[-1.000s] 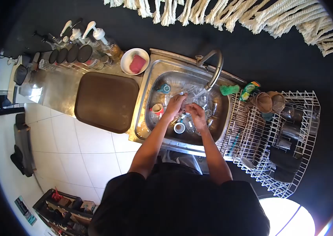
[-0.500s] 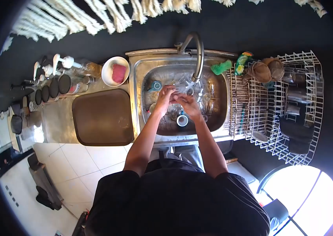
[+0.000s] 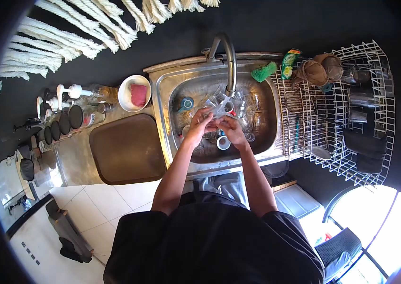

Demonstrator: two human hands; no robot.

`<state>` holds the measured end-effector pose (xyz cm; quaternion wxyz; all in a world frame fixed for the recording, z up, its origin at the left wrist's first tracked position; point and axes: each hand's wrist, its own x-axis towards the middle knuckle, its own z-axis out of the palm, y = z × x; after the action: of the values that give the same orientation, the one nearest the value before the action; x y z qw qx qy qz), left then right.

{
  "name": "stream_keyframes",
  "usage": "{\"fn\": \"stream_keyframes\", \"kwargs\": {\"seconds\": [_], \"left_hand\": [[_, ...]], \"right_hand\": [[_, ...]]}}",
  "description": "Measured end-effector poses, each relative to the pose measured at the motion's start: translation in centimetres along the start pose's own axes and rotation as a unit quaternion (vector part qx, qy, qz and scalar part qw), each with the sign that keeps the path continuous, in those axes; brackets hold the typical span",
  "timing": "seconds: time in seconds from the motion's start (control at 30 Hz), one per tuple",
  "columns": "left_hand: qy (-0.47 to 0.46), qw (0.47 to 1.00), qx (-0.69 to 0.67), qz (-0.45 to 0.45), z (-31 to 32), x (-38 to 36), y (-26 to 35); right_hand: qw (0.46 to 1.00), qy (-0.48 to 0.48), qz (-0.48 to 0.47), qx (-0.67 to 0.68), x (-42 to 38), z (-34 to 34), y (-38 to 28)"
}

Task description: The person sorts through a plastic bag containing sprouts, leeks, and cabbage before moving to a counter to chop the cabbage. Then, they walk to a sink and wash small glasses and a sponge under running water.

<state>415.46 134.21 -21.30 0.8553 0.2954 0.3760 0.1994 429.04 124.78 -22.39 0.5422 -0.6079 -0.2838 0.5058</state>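
Over the sink (image 3: 174, 151), my left hand (image 3: 200, 128) and my right hand (image 3: 232, 131) are close together with fingers curled. Between them is what looks like a clear glass (image 3: 218, 113); its exact shape is lost in the splashing water. Directly above, the faucet (image 3: 231, 66) runs onto it. Below the hands stands a white cup (image 3: 223, 142) with a dark inside. A blue cup (image 3: 187, 102) lies to the left in the basin. Several clear glasses (image 3: 256, 102) lie in the sink's right part.
Left of the sink are a brown tray (image 3: 127, 151), a white bowl (image 3: 122, 97) with a pink sponge (image 3: 138, 95), and pump bottles (image 3: 75, 91). To the right are a green scrubber (image 3: 264, 72), a dish soap bottle (image 3: 289, 64) and a white wire rack (image 3: 321, 137) holding dishes.
The camera view has tilted slightly. My hands have stayed together under the faucet, and the clear glass and splash now show more above my fingers.
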Motion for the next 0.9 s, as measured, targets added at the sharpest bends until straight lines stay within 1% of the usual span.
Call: {"fn": "stream_keyframes", "kwargs": {"seconds": [0.03,0.07,0.1,0.13,0.17,0.2,0.23,0.27,0.3,0.33,0.37,0.4,0.43,0.5,0.53,0.57,0.63,0.67,0.73,0.77,0.83,0.87,0.9], "left_hand": [[0.028,0.999,0.026,0.018,0.1,-0.1,-0.4],[0.082,0.992,0.089,0.044,0.2,0.2,-0.6],[0.082,0.992,0.090,0.043,0.0,0.4,-0.6],[0.124,0.979,0.147,0.072,-0.2,0.7,-0.5],[0.164,0.960,0.204,0.100,-0.2,0.9,0.0],[0.172,0.956,0.205,0.120,-0.4,1.4,0.7],[0.170,0.956,0.206,0.118,-0.9,2.3,1.3],[0.208,0.881,0.343,0.250,-1.6,3.3,1.8],[0.236,0.768,0.465,0.372,-2.1,4.1,2.3],[0.235,0.769,0.465,0.370,-2.5,5.0,2.8],[0.241,0.769,0.478,0.349,-2.7,5.6,3.5],[0.247,0.769,0.490,0.329,-2.9,6.1,4.0],[0.245,0.769,0.490,0.329,-2.9,6.4,4.3],[0.262,0.716,0.589,0.267,-3.0,7.0,4.5],[0.250,0.713,0.613,0.230,-3.0,7.3,4.4],[0.249,0.714,0.613,0.229,-3.1,7.6,4.1],[0.231,0.673,0.669,0.212,-3.3,8.2,3.4],[0.230,0.674,0.669,0.212,-3.5,8.7,3.1],[0.219,0.652,0.693,0.219,-4.0,9.4,2.4],[0.220,0.653,0.691,0.219,-3.6,9.3,2.5],[0.212,0.642,0.719,0.160,-2.7,9.0,2.8],[0.213,0.642,0.719,0.159,-2.9,9.1,2.6],[0.208,0.634,0.721,0.185,-3.2,9.2,2.3]], "right_hand": [[0.999,0.014,0.008,-0.032,-0.4,-0.2,0.3],[0.995,0.070,-0.010,-0.066,-0.7,-0.2,0.9],[0.995,0.071,-0.010,-0.065,-1.2,-0.2,1.5],[0.980,0.159,-0.011,-0.123,-1.6,-0.1,2.0],[0.953,0.245,-0.012,-0.180,-2.3,-0.1,2.5],[0.944,0.246,-0.020,-0.219,-3.3,-0.2,2.6],[0.943,0.248,-0.018,-0.219,-4.3,-0.1,2.9],[0.923,0.235,-0.044,-0.302,-5.3,0.0,3.3],[0.895,0.218,-0.069,-0.383,-6.4,0.1,3.6],[0.887,0.209,-0.049,-0.408,-7.5,0.4,4.0],[0.875,0.198,0.019,-0.441,-8.6,0.9,3.9],[0.851,0.201,-0.006,-0.485,-9.4,0.9,5.0],[0.824,0.203,-0.031,-0.528,-9.8,0.9,6.1],[0.818,0.192,-0.034,-0.541,-10.1,1.4,5.7],[0.813,0.180,-0.037,-0.553,-10.1,1.6,5.5],[0.812,0.179,-0.035,-0.554,-10.0,1.7,5.4],[0.814,0.162,0.003,-0.558,-9.7,1.7,5.2],[0.812,0.158,0.002,-0.562,-9.6,1.7,5.2],[0.811,0.153,0.013,-0.565,-9.7,1.8,5.1],[0.811,0.147,0.022,-0.567,-9.6,1.8,5.0],[0.807,0.148,0.017,-0.571,-9.5,1.8,5.1],[0.810,0.146,0.025,-0.567,-9.5,1.8,5.1],[0.813,0.145,0.033,-0.563,-9.5,1.9,5.0]]}}
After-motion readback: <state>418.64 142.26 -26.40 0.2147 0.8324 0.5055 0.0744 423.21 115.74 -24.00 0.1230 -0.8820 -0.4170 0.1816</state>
